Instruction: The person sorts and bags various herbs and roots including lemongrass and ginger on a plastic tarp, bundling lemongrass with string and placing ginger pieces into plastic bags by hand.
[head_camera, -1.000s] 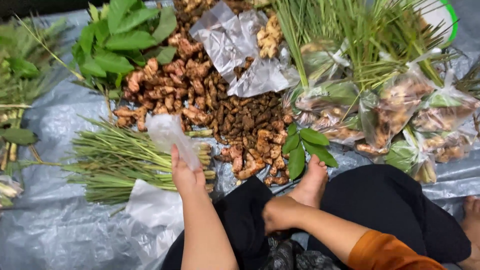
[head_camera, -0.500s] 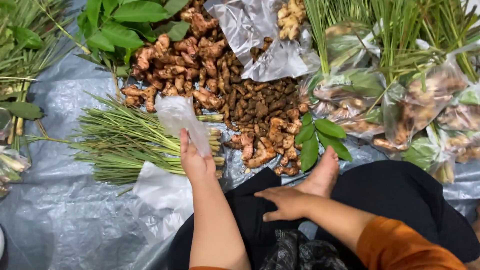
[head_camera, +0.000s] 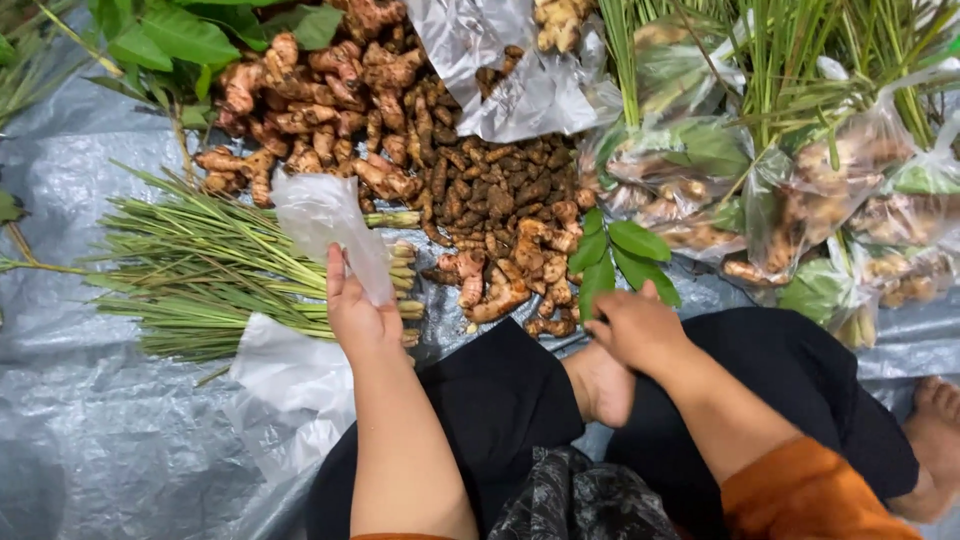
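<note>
Fingers (head_camera: 340, 285) of the left hand (head_camera: 362, 318) pinch a clear plastic bag (head_camera: 325, 215), held up over the lemongrass bundle (head_camera: 215, 270). Right hand (head_camera: 640, 330) rests near the green leaves (head_camera: 625, 255), its fingers curled loosely downward, holding nothing, just beside the pile of brown roots (head_camera: 490, 200) on the grey plastic sheet (head_camera: 90, 430).

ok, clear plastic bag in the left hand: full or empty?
Empty: the thin clear plastic bag hangs limp and flat from the left hand, nothing showing inside.
</note>
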